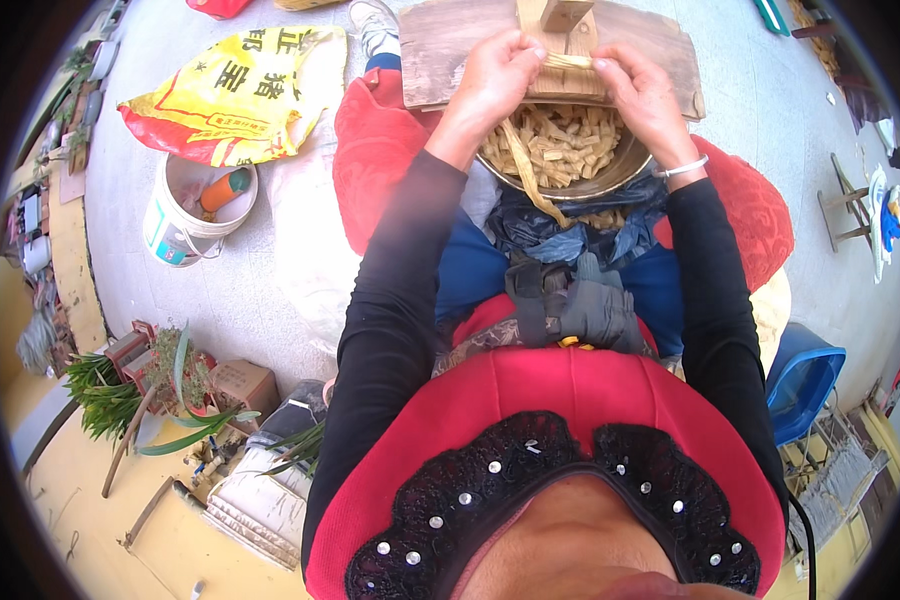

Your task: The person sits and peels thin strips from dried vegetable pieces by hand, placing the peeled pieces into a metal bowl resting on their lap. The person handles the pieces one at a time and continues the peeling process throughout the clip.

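A strip of pale dried plant material [570, 61] is stretched level between my two hands. My left hand [499, 79] pinches its left end, and my right hand [641, 94] pinches the right end. Both are over a wooden board [450, 45] with a wooden block [566, 13] standing on it. Just below the board's near edge, a metal basin [607, 186] holds many short cut pieces [562, 146] of the same material. One longer strip [525, 169] hangs over the basin's rim toward my lap.
Dark plastic sheeting [570, 225] lies on my lap under the basin. To the left are a yellow printed sack [247, 90] and a white bucket [187, 225] containing an orange and green object [225, 191]. Potted plants [112, 390] stand lower left. A blue plastic tub [802, 382] is at right.
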`<state>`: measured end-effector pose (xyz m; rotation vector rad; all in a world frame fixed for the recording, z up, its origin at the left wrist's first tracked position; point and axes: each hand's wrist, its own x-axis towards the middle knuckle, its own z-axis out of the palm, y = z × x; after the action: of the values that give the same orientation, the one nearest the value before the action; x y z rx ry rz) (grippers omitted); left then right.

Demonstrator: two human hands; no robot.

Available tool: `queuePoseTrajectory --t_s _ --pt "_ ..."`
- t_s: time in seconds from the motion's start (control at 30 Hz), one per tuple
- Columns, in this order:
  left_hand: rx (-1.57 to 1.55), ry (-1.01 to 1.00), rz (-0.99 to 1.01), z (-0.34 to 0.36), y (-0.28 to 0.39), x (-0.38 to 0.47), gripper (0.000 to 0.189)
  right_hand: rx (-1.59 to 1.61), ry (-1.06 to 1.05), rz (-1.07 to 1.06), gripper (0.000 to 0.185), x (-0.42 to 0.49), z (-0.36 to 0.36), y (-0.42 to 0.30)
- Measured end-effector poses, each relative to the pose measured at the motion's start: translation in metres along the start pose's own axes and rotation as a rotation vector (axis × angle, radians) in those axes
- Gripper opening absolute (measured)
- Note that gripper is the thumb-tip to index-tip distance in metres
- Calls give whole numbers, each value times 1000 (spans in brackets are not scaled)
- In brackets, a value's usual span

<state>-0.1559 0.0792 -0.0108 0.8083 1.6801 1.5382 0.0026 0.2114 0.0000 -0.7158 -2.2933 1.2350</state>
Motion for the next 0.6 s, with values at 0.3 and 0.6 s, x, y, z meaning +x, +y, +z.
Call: queuePoseTrajectory --t_s 0.3,0.6 --pt "904 245 272 23 -3 -11 20 -609 36 -207 21 -4 5 -2" --pt "-525 -6 -205 0 -4 -58 17 285 -119 69 30 -60 -7 -3"
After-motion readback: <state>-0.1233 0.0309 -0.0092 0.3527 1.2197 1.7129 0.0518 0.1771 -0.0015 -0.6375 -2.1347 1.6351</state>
